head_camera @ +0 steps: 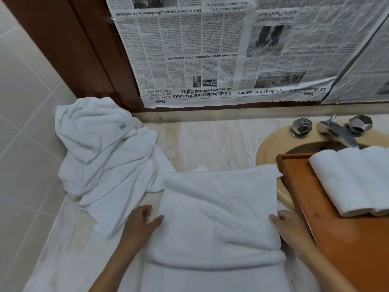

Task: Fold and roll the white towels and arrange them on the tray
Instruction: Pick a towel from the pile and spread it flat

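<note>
Sheets of newspaper cover the wall behind a pale marble surface. A white towel lies spread on the near part of the surface, folded over on itself, with its near fold forming a soft ridge. To its left, a heap of unfolded towels is bunched against the tiled corner, its lower edge touching the spread towel. On the right, a wooden tray sits over the rim of a beige sink and carries rolled towels lying side by side. The left hand is at the spread towel's left edge, thumb touching it and fingers loosely curled beside it; whether they hold the cloth cannot be told. The right hand pinches the towel's right edge, just beside the tray. A chrome tap stands behind the sink.
</note>
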{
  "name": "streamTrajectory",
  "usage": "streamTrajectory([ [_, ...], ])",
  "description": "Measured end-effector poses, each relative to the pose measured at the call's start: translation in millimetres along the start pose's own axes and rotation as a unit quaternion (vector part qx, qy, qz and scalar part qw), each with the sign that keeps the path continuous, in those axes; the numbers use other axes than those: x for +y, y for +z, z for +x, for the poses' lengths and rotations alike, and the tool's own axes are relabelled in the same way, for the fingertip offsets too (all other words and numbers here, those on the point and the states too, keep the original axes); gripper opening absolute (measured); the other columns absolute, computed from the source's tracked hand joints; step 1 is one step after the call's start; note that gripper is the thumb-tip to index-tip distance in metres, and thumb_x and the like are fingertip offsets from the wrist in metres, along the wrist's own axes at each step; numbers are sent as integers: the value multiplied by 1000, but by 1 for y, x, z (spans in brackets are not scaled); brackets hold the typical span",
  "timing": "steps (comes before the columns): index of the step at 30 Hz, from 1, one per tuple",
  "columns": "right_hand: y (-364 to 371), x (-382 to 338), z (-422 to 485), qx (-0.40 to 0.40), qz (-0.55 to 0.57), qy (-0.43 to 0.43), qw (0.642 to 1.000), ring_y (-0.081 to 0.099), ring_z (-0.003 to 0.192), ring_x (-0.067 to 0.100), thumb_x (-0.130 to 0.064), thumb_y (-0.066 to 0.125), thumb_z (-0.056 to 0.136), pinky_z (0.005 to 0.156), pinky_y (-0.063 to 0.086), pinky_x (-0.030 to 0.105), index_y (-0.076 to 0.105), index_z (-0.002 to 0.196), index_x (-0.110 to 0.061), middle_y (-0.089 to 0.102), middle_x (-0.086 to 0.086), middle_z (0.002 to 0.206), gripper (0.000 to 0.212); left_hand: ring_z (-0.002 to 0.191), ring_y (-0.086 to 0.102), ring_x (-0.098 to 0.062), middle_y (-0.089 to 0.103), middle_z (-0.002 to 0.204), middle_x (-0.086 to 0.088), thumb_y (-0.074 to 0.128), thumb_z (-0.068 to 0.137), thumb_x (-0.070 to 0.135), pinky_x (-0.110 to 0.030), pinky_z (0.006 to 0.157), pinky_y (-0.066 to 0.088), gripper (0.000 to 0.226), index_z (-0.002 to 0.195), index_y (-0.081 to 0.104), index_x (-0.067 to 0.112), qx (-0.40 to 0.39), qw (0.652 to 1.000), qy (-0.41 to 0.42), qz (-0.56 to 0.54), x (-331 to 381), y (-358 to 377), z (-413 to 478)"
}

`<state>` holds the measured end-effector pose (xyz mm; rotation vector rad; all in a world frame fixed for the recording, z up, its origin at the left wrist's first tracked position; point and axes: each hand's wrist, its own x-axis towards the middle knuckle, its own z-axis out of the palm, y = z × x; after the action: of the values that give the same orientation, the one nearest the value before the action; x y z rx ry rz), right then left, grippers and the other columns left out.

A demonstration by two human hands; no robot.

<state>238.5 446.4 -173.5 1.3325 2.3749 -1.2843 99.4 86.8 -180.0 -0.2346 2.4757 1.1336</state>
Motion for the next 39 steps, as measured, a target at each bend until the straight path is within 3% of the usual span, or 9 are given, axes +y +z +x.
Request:
streamTrajectory([
  [3,8,-3,7,21,-21,-10,1000,32,55,18,-21,62,93,57,20,34,27,59,-15,31,2,55,49,98,57,-20,57,108,-2,78,78,39,-32,83,46,60,127,55,13,36,997,32,62,5,24,9],
  [10,19,-20,14,18,-2,-13,1000,60,75,27,-20,58,94,64,40,35,57,80,-2,62,9,77,23,83,57,-14,56,88,5,63,89,35,-29,67,46,19,94,65,17,57,985,75,141,30,47,17],
  [14,-4,-39,-9,-17,275,-28,961,68,89,22,-5,54,98,81,53,37,69,98,-13,73,4,95,17,70,56,-13,62,70,8,74,83,25,-23,59,37,18,74,60,16,1,995,72,-62,47,18,2],
  [17,-31,-41,-27,-71,373,-50,924,72,89,19,-7,53,98,79,54,37,69,106,-13,76,2,98,19,57,41,-12,43,58,1,75,60,36,-27,55,29,30,61,51,18,-97,973,70,-199,47,-20,-26],
  [22,-32,-11,-22,-174,-33,46,983,61,62,22,-10,65,80,54,41,27,65,77,0,63,8,71,11,57,37,-9,39,60,3,77,70,28,-22,55,31,30,60,50,24,-346,938,-22,10,16,-47,-45],
  [25,-20,-1,-13,-206,-193,82,956,59,61,21,-16,63,84,50,44,28,61,81,-2,62,9,76,15,60,62,-11,67,72,3,80,69,42,-25,62,49,33,88,63,21,-273,957,-67,71,3,-31,-40],
  [28,-17,-9,-7,-108,-217,23,970,45,53,13,-31,63,89,51,32,26,44,63,-13,47,-1,62,37,76,65,-10,66,89,6,76,77,50,-25,68,49,44,109,57,26,-96,991,-53,75,15,-15,-29],
  [34,-2,-32,15,-6,2,35,999,63,74,18,-38,68,88,63,49,31,66,87,-11,69,6,86,27,117,56,-20,59,130,0,63,88,50,-29,89,43,59,136,50,18,-34,996,10,87,53,27,8],
  [39,8,-46,18,2,92,22,996,59,77,25,-20,69,88,70,43,35,60,76,-15,61,2,74,15,118,57,-26,60,131,-5,51,93,55,-35,92,45,55,134,51,18,-6,996,16,86,73,55,22],
])
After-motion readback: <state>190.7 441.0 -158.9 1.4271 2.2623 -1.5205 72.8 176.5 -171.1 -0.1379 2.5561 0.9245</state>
